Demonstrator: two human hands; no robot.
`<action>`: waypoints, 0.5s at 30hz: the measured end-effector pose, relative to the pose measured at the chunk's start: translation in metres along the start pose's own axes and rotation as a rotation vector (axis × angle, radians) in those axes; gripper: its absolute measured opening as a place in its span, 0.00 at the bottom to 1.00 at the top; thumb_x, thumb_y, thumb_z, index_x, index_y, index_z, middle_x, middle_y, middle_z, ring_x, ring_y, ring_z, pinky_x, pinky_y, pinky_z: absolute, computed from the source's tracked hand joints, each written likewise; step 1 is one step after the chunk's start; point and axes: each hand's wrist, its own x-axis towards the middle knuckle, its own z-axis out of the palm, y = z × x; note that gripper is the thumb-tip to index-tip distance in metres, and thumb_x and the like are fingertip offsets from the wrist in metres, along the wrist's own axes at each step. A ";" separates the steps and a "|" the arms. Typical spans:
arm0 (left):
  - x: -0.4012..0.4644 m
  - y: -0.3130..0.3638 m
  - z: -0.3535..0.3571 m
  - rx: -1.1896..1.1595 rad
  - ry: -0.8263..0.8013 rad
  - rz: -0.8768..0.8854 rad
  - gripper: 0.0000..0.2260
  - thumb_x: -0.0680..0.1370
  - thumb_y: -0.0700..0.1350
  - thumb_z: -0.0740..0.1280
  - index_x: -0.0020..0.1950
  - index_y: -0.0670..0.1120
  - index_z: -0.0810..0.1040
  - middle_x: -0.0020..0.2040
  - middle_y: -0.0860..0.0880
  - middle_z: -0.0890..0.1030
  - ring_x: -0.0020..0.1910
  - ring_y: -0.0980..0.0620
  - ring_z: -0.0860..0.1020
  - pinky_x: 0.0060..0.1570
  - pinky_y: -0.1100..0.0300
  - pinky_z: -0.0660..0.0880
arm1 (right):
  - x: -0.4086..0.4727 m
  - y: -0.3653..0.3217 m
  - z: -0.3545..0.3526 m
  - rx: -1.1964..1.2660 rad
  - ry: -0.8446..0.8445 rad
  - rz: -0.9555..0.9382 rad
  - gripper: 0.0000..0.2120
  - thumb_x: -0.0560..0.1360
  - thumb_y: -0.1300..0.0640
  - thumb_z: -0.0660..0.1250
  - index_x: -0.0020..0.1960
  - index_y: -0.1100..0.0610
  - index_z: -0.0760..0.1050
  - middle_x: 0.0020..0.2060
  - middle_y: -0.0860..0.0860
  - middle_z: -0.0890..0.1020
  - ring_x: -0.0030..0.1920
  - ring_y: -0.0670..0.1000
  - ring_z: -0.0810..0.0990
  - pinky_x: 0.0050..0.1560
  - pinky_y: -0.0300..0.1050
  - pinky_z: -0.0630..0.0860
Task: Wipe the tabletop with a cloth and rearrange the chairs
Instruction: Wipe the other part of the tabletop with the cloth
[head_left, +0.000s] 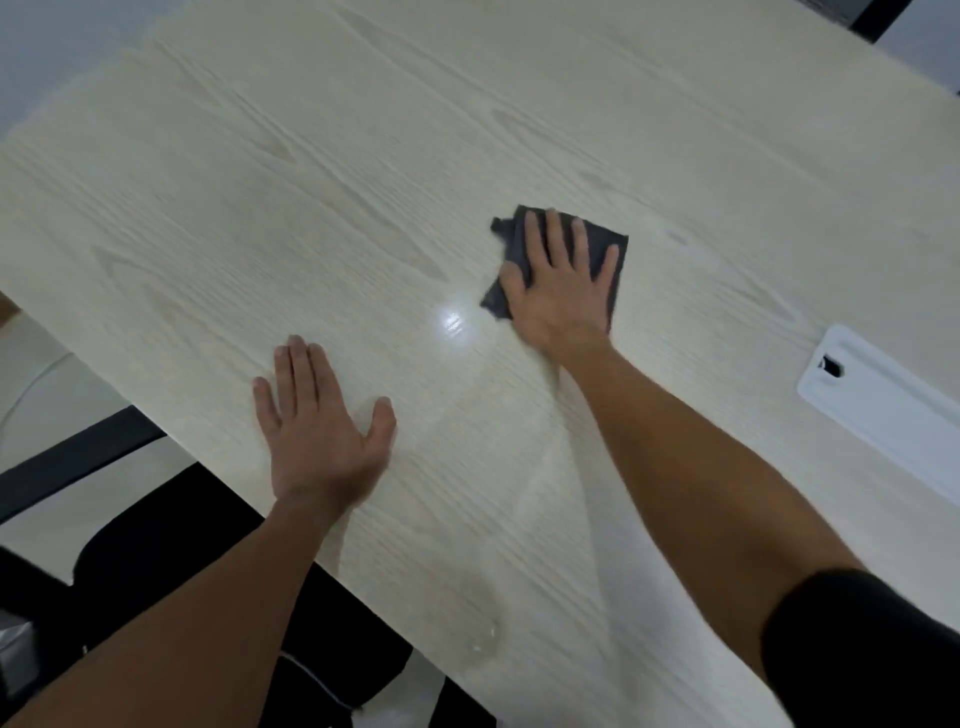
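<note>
Step in hand: wiping. The right hand (563, 291) lies flat on a dark grey cloth (605, 241), fingers straight and spread, pressing it onto the pale wood-grain counter (260, 182); the grip is open, a press and not a clasp. The cloth sits toward the middle of the counter, partly bunched at its far left corner, its edges showing around the fingers and thumb.

The left hand (319, 426) rests palm-down on the bare counter near the near edge, fingers straight, holding nothing; judged to be bracing the person.

A white recessed cable tray (878, 410) is set into the counter to the right, apart from the cloth. A black chair (171, 540) stands below the near edge, partly under the counter.

Assessment: wiping appears to be under way; a faint smear near the near edge (483, 631) suggests that area needs a pass. Chairs not yet attended to.

Next move calls for: even downward pressure while sliding the cloth in overlapping strokes, keeping it flat under the palm, and skirting the tray's opening so the cloth does not snag
</note>
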 end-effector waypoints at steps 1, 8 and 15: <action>-0.001 0.001 0.000 0.002 0.003 0.002 0.44 0.78 0.65 0.54 0.84 0.37 0.47 0.86 0.41 0.47 0.85 0.47 0.41 0.82 0.40 0.41 | -0.002 -0.017 0.004 0.009 0.005 0.012 0.34 0.84 0.36 0.40 0.87 0.48 0.42 0.86 0.48 0.46 0.85 0.55 0.42 0.79 0.72 0.36; -0.001 -0.001 -0.001 0.040 -0.001 0.008 0.44 0.78 0.66 0.51 0.84 0.37 0.47 0.86 0.40 0.47 0.85 0.46 0.42 0.81 0.39 0.42 | -0.131 0.009 0.027 -0.078 -0.084 -0.612 0.32 0.85 0.37 0.52 0.86 0.43 0.50 0.85 0.45 0.54 0.86 0.52 0.48 0.82 0.67 0.43; -0.001 0.000 0.000 0.029 0.005 0.015 0.44 0.79 0.65 0.52 0.84 0.38 0.46 0.86 0.41 0.46 0.85 0.47 0.41 0.82 0.41 0.40 | -0.017 0.020 0.001 0.025 -0.008 0.009 0.33 0.85 0.36 0.42 0.87 0.46 0.43 0.86 0.48 0.47 0.85 0.55 0.43 0.80 0.70 0.36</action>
